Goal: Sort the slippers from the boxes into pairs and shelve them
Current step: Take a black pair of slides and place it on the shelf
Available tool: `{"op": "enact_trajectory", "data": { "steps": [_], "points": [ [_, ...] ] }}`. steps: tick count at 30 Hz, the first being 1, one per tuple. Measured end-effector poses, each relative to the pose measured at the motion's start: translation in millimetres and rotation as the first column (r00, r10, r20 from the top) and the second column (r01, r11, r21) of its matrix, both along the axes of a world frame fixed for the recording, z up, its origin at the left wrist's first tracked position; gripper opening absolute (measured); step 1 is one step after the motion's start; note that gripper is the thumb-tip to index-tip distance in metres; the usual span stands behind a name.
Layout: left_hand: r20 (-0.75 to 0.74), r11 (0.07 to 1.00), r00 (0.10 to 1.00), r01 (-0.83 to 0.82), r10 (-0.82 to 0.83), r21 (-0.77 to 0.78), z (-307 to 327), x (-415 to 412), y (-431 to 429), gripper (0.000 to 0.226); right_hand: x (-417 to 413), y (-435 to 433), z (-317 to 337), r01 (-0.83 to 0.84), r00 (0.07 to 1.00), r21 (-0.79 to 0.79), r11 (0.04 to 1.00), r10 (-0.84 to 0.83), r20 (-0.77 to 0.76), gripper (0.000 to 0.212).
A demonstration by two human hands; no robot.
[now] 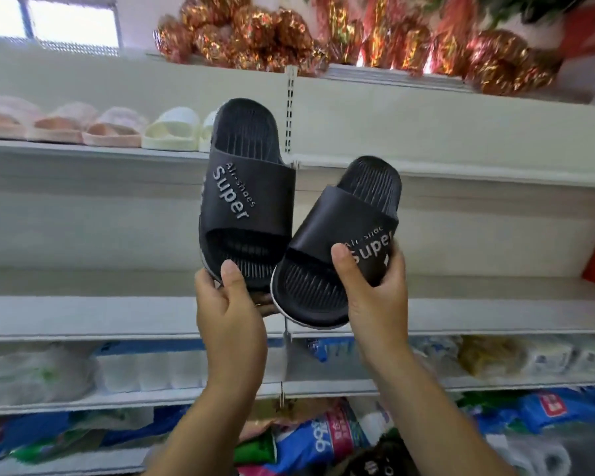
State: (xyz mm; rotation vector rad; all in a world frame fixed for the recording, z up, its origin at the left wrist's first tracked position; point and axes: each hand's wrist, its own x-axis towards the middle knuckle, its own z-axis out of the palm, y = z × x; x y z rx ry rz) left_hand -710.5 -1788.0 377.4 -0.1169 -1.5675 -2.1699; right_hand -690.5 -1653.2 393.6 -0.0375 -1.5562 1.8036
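Observation:
Two black slippers with "Super" printed on the straps are held up in front of white shelves. My left hand (229, 305) grips the heel of the left slipper (246, 187), which points up. My right hand (375, 286) grips the strap and side of the right slipper (337, 235), which tilts to the right. The two slippers touch near their heels. On the upper shelf (93, 153) at the left stands a row of pink slippers (62, 127) and cream slippers (172, 130).
The shelf board (495, 173) to the right of the upright post (290, 108) is bare, as is the shelf (83, 316) below. Foil-wrapped bundles (255, 32) fill the top shelf. Packs of tissue and bags (323, 438) crowd the lower shelves.

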Motion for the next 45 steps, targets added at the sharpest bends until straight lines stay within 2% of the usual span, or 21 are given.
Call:
{"op": "enact_trajectory", "data": {
  "steps": [5, 8, 10, 12, 14, 16, 19, 21, 23, 25, 27, 29, 32, 35, 37, 41, 45],
  "points": [
    [-0.06, 0.988, 0.986, 0.153, -0.153, 0.008, 39.8, -21.1, 35.4, 0.025, -18.5, 77.0, 42.5, -0.032, 0.999, 0.015, 0.999, 0.033, -0.018, 0.072],
    [-0.032, 0.98, 0.98, 0.198, -0.198, -0.01, 62.7, -41.2, 47.1, 0.025, -38.2, 109.5, 64.5, -0.052, 0.999, 0.035, 0.998, 0.051, 0.019, 0.084],
    [0.012, 0.969, 0.969, 0.246, -0.246, 0.031, 79.5, -56.1, 54.7, 0.026, -57.1, 124.0, 80.1, -0.106, 0.994, 0.0, 0.994, 0.106, 0.033, 0.091],
    [0.045, 0.95, 0.952, 0.299, -0.304, 0.086, 95.7, -70.7, 62.6, 0.032, -76.4, 134.1, 94.8, -0.216, 0.974, -0.039, 0.976, 0.218, 0.054, 0.085],
    [0.065, 0.934, 0.937, 0.334, -0.344, 0.126, 110.2, -84.6, 69.6, 0.037, -91.5, 141.3, 107.5, -0.283, 0.951, -0.002, 0.959, 0.281, 0.126, 0.068],
    [0.07, 0.915, 0.922, 0.365, -0.381, 0.175, 122.5, -98.6, 74.1, 0.04, -103.8, 148.1, 117.7, -0.276, 0.944, 0.037, 0.96, 0.264, 0.199, 0.057],
    [0.066, 0.862, 0.88, 0.442, -0.47, 0.248, 135.3, -116.5, 77.2, 0.038, -114.9, 151.7, 129.9, -0.238, 0.946, 0.07, 0.969, 0.214, 0.243, 0.056],
    [0.078, 0.858, 0.872, 0.453, -0.483, 0.243, 138.3, -126.8, 76.2, 0.037, -117.2, 149.8, 134.4, -0.264, 0.945, 0.082, 0.961, 0.241, 0.223, 0.058],
    [0.089, 0.924, 0.925, 0.356, -0.37, 0.143, 135.1, -135.6, 73.8, 0.046, -114.8, 148.8, 133.6, -0.304, 0.939, 0.127, 0.944, 0.274, 0.208, 0.072],
    [0.039, 0.983, 0.995, 0.094, -0.089, -0.16, 124.9, -144.6, 68.3, 0.065, -111.1, 149.8, 130.1, -0.28, 0.946, 0.255, 0.926, 0.222, 0.235, 0.091],
    [-0.194, 0.874, 0.972, -0.207, 0.133, -0.44, 115.0, -148.9, 60.3, 0.07, -109.6, 149.0, 128.6, -0.176, 0.966, 0.431, 0.885, 0.071, 0.249, 0.101],
    [-0.419, 0.751, 0.898, -0.367, 0.132, -0.55, 111.5, -152.0, 53.9, 0.06, -109.9, 147.3, 130.2, -0.078, 0.97, 0.555, 0.828, -0.065, 0.233, 0.105],
    [-0.53, 0.628, 0.848, -0.416, 0.006, -0.658, 110.9, -165.6, 49.7, 0.055, -109.6, 142.0, 139.1, -0.1, 0.955, 0.715, 0.692, -0.135, 0.265, 0.091],
    [-0.551, 0.586, 0.834, -0.426, -0.041, -0.689, 113.4, -180.4, 46.3, 0.053, -118.9, 144.2, 148.0, -0.166, 0.943, 0.78, 0.603, -0.134, 0.305, 0.091],
    [-0.553, 0.561, 0.831, -0.431, -0.057, -0.707, 116.5, -189.7, 44.0, 0.05, -126.7, 147.0, 152.4, -0.217, 0.942, 0.782, 0.584, -0.084, 0.324, 0.084],
    [-0.543, 0.482, 0.838, -0.454, -0.055, -0.749, 123.1, -209.4, 38.8, 0.038, -133.8, 145.1, 161.6, -0.35, 0.92, 0.767, 0.538, 0.042, 0.39, 0.056],
    [-0.509, 0.398, 0.859, -0.448, -0.057, -0.8, 128.1, -228.4, 36.5, 0.039, -156.5, 142.4, 166.7, -0.226, 0.946, 0.792, 0.568, -0.066, 0.317, 0.064]
  ]
}}
